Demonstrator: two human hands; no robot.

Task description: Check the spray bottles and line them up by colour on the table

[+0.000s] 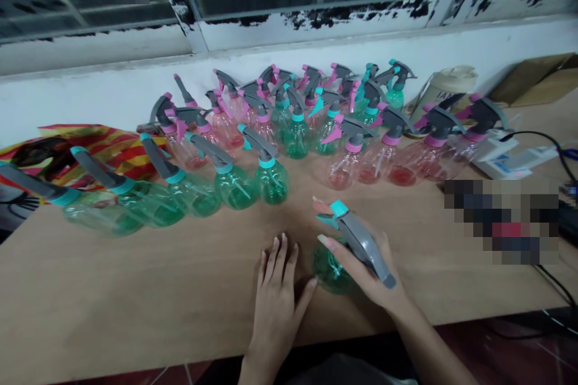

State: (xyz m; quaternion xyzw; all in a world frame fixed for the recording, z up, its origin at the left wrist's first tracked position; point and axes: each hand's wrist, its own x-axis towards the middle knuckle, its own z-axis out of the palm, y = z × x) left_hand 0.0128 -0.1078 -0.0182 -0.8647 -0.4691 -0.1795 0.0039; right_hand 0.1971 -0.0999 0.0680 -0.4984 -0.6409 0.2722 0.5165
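Observation:
A green spray bottle (332,267) with a grey and turquoise trigger head stands on the wooden table in front of me. My right hand (361,258) is wrapped round its neck, under the spray head; part of the bottle is hidden behind the fingers. Flat on the tabletop, just left of that bottle, lies my left hand (277,289), its fingers spread and its thumb close to the bottle's side. Whether the thumb touches it I cannot tell. Beyond my left hand, a row of green spray bottles (272,183) runs off to the left.
Several pink spray bottles (341,171) stand at the centre right, with a mixed pink and green cluster behind. A red and yellow striped bag (108,147) lies at the left. A cream drawstring bag (447,87), a cardboard piece (533,79) and black cables (553,283) are at the right.

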